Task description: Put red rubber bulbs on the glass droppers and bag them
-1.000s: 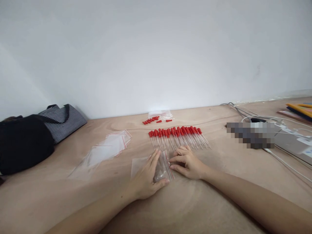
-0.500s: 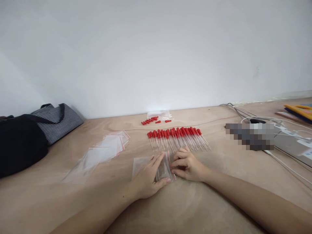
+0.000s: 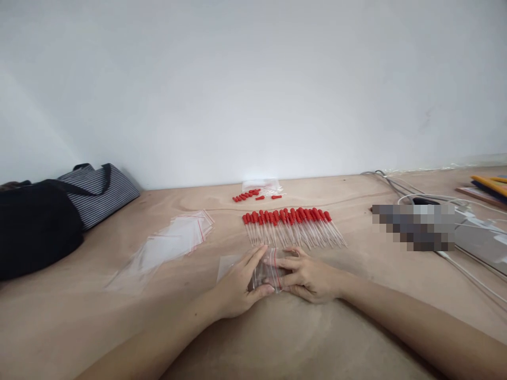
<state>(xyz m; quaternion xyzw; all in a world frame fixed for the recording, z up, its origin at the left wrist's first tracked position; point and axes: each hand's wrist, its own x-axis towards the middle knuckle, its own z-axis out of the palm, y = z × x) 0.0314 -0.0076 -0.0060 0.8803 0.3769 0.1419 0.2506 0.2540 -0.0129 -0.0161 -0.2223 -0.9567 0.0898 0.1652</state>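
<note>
A small clear zip-lock bag [image 3: 267, 273] with a red line near its right end lies between my hands. My left hand [image 3: 238, 285] holds it across its width, thumb at the near edge and fingers at the far edge. My right hand [image 3: 311, 277] reaches over the red-lined end with fingers stretched leftward; whether they are inside the bag or on its surface, I cannot tell. Just beyond lies a row of glass droppers [image 3: 295, 227] with red rubber bulbs, tips toward me. Another flat plastic piece [image 3: 225, 266] shows partly beneath my left hand.
Several clear zip-lock bags [image 3: 174, 237] are fanned out on the left of the wooden table [image 3: 253, 343]. Loose red bulbs [image 3: 245, 195] and a clear packet [image 3: 261, 184] lie near the wall. A striped black bag [image 3: 95, 195] stands left; cables [image 3: 467, 274] and a laptop [image 3: 483, 240] lie right.
My right fingers have stretched out and moved left across the bag's red-lined end. The left hand keeps its hold, and the view has shifted slightly.
</note>
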